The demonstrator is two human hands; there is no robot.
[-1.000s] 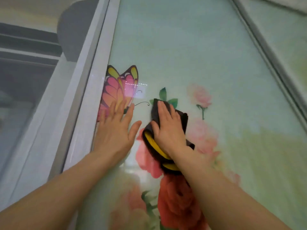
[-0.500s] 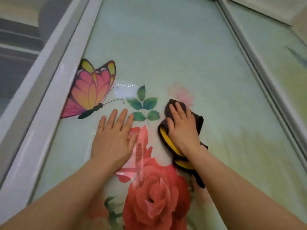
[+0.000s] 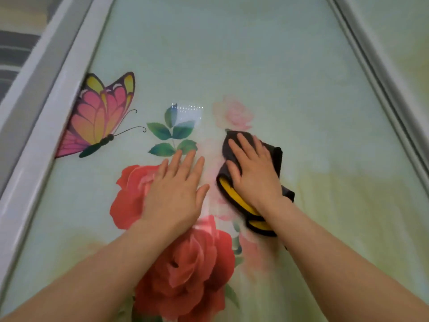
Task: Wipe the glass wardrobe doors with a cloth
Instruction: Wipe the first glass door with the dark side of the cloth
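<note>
The glass wardrobe door (image 3: 232, 54) fills the view, pale green with a printed butterfly, green leaves and red roses. A dark grey cloth (image 3: 276, 156) with a yellow inner layer is pressed flat against the glass by my right hand (image 3: 254, 173), right of the leaves and below a faint pink rose. My left hand (image 3: 176, 191) lies flat on the glass with fingers apart, over the upper red rose, holding nothing. The two hands are side by side, a small gap between them.
A white frame post (image 3: 46, 140) bounds the door on the left, with grey shelving beyond it. A grey metal rail (image 3: 376, 73) bounds it on the right, and another glass panel (image 3: 408, 38) lies past that.
Both hands and the cloth have shifted right and down across the glass, away from the butterfly; my left hand now rests over the red rose instead of beside the butterfly.
</note>
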